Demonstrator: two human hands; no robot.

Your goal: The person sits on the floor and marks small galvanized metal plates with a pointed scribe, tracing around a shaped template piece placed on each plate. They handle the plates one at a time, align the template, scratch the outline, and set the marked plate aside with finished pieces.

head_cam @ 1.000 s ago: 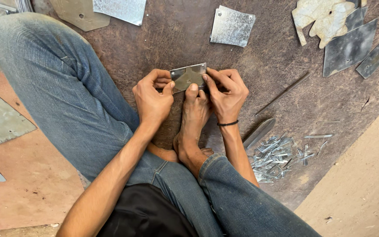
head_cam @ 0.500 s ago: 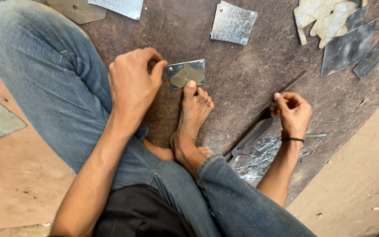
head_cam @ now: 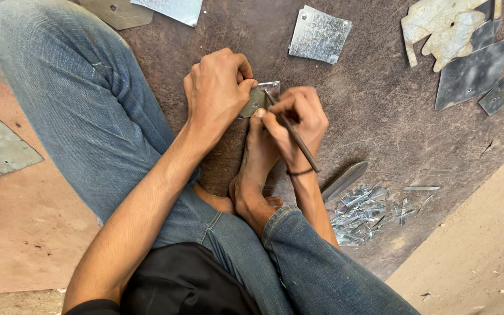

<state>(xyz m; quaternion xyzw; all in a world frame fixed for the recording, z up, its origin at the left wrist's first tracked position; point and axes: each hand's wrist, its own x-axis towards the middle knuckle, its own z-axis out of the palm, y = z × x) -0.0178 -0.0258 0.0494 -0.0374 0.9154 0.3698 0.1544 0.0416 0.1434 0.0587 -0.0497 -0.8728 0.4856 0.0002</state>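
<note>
While seated on the floor, left hand (head_cam: pixel 217 93) clamped on small metal plate (head_cam: pixel 259 98) at the toes of bare foot (head_cam: pixel 256 169), right hand (head_cam: pixel 296 125) gripping thin metal rod (head_cam: pixel 294 135), tip on plate, metal offcuts (head_cam: pixel 368 207) nearby.

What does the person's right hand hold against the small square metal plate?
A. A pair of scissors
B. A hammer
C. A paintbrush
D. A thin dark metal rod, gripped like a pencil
D: the right hand grips a thin dark metal rod with its tip on the small square metal plate, which the left hand steadies.
</note>
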